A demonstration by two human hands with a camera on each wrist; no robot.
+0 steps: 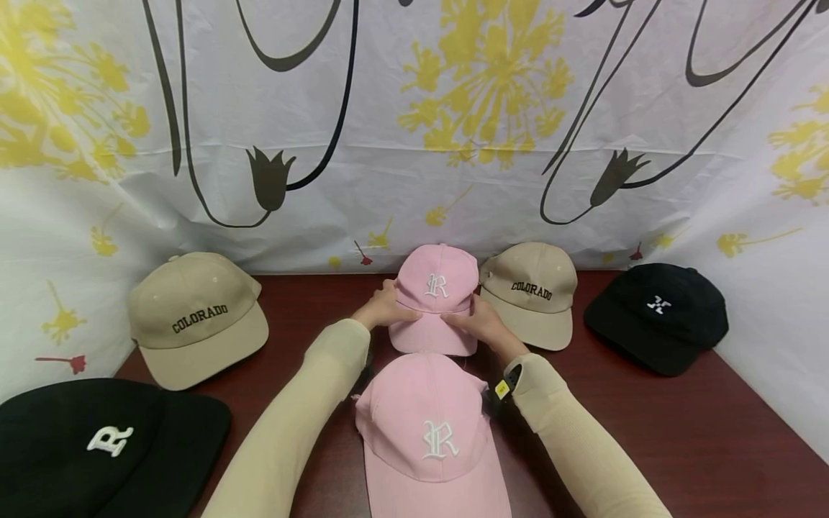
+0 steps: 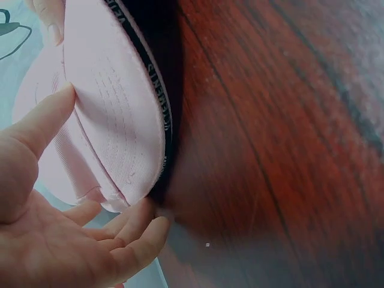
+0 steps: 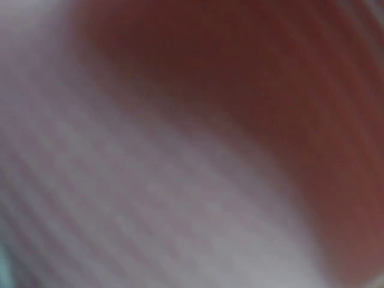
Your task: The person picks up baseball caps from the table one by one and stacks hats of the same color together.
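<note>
A pink baseball cap [image 1: 442, 270] with a white letter R stands at the back of the table, its brim toward me. My left hand [image 1: 382, 309] grips its left side, thumb over the base of the brim. On the opposite side my right hand [image 1: 479, 321] holds it the same way. In the left wrist view, the thumb presses the pink cap [image 2: 114, 114] while the fingers reach its edge; a black inner band with lettering shows. A second pink cap [image 1: 427, 421] lies in front, between my forearms. The right wrist view is too blurred for detail.
Close to my right hand stands a beige COLORADO cap [image 1: 532, 280], with a black cap [image 1: 667, 316] farther right. Another beige cap [image 1: 194, 309] and a large black cap [image 1: 97, 446] stand at left. A patterned white curtain [image 1: 388, 108] hangs behind the dark red table [image 1: 648, 432].
</note>
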